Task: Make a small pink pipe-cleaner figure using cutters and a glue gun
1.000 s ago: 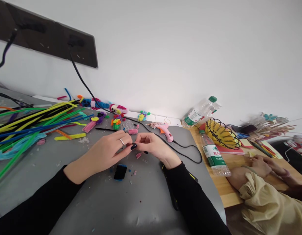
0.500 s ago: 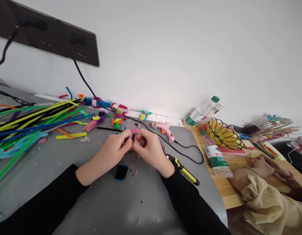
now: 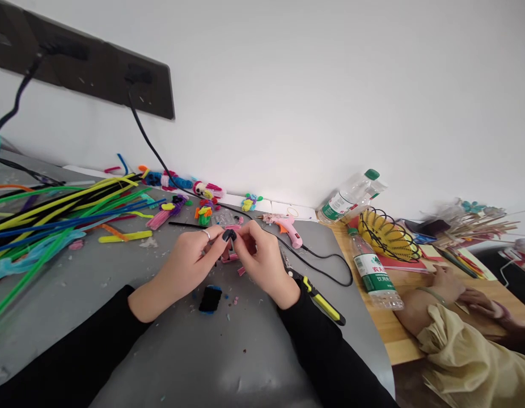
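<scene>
Head view: left hand (image 3: 190, 258) and right hand (image 3: 265, 260) work close together above grey table (image 3: 181, 354); fingers curled inward, thumb tips meeting; cannot tell what they pinch. Black patch (image 3: 210, 298) lies on table, nearer wearer. Step seems fine finger-shaping; next move probably calls for steady, light pressure.

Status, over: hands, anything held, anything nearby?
Left hand and right hand close together, fingers meeting at tips. Anything held: hidden, can't tell. Yellow-black tool beside right wrist.
</scene>
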`<state>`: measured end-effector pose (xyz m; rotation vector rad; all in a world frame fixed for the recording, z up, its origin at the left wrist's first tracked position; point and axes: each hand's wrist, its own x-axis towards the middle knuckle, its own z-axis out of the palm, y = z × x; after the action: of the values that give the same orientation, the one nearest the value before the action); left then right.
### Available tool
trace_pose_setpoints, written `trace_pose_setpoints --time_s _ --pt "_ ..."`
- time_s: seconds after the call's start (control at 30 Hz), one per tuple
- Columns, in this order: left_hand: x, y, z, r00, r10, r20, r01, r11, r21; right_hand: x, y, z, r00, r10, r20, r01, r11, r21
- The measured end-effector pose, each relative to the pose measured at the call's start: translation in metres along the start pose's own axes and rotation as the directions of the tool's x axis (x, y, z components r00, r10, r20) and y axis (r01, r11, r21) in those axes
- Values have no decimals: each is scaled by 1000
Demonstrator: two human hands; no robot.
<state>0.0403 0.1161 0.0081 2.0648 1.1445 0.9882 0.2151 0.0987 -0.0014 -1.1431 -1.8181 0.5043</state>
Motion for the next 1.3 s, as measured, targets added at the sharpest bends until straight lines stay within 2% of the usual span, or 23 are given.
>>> trace_pose_setpoints --time_s 0.2,0.33,0.47,0.67,0.8,1.03,1.3 --pt "-2 -6 0 990 -34 139 44 996 -72 -1 5 0 990 -134 -36 120 956 -267" --pt "-1 -7 -1 989 -23 146 30 999 -43 0 5 0 971 -236 -26 205 887 -413" --pt "0 -6 -1 990 -27 136 32 999 -32 0 5 -1 962 -273 16 246 834 -493" --pt "1 -5 1 993 -32 115 35 999 -24 0 4 -4 960 -267 81 270 817 -509" --pt "2 -4 2 997 -23 78 23 1000 5 1 2 -4 963 -263 68 260 824 -503" --pt "0 -4 3 997 5 79 -9 999 49 0 2 -4 976 -218 22 204 865 -460" --pt "0 0 -1 996 -21 83 22 1000 -7 0 4 -3 973 -228 29 213 851 -479"
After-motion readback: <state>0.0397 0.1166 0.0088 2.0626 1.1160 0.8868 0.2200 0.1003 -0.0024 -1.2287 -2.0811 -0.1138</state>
